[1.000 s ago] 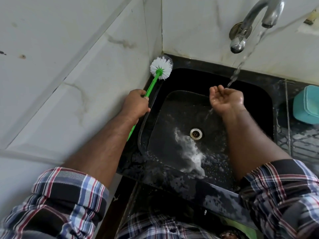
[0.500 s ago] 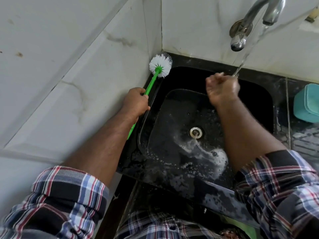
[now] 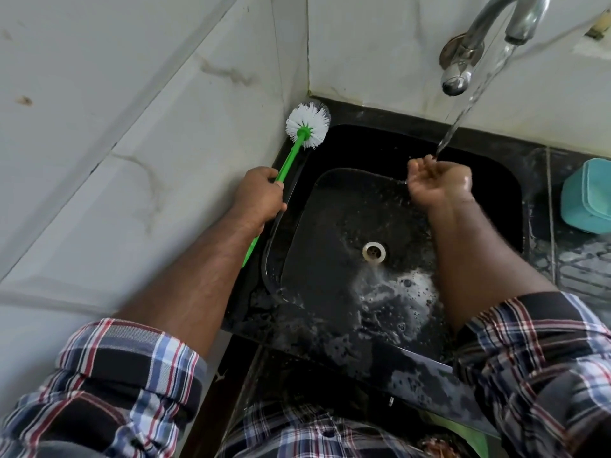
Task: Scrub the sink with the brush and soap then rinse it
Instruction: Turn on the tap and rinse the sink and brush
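1. At sink's left rim: left hand (image 3: pixel 259 196) has a full grip on the green handle of the brush (image 3: pixel 299 140), fingers wrapped round the shaft.
2. Brush runs diagonally along the left edge of the sink (image 3: pixel 496 180); white bristle head sits up in the back-left corner, right by the wall tiles (image 3: pixel 132 160). Handle's lower end pokes out below the wrist.
3. Right hand (image 3: pixel 436 185) is over the back of the basin, palm up-ish, fingers curled in a cupped shape, no object in it. Wet skin.
4. Water stream (image 3: pixel 463 107) falls from the tap (image 3: pixel 489 24) and lands at the fingertips of the right hand.
5. Sink is black, rectangular w/ rounded corners, set in a dark worktop (image 3: pixel 578 269). Wet all over, droplets on the walls.
6. Drain (image 3: pixel 374 251) is near basin centre, uncovered. White soap foam (image 3: pixel 396 292) sits just in front of the drain, by the right forearm.
7. Foam smears also on the front rim of the sink.
8. Teal container (image 3: pixel 587 196) on the worktop to the right, partly cut off by the frame edge.
9. Both forearms bare, plaid sleeves (image 3: pixel 125 375) rolled up near the elbows.
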Tool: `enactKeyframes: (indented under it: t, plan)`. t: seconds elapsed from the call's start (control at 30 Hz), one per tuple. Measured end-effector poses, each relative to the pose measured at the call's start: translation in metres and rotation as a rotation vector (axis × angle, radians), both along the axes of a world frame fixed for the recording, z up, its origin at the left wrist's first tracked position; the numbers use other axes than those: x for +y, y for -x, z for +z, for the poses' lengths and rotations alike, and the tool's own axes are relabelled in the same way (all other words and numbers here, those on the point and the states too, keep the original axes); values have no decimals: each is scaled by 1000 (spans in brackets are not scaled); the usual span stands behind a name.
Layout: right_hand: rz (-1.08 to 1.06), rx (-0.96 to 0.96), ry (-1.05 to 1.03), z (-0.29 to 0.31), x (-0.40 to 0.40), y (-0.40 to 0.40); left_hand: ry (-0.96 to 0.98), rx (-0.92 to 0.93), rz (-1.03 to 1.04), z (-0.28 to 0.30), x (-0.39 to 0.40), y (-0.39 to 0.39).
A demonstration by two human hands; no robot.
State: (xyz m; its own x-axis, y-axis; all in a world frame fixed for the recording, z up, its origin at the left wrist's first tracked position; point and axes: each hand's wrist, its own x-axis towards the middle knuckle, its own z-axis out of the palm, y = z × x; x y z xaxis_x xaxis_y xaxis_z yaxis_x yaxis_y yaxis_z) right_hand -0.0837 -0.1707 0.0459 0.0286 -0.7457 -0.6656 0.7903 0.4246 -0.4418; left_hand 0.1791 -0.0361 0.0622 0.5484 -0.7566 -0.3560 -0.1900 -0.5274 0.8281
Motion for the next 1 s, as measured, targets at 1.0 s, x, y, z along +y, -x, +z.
enactKeyframes:
  t: [1.0]
  plan:
    - [560,316,110,-8,28,-19,-6,16,18,0,4,-3]
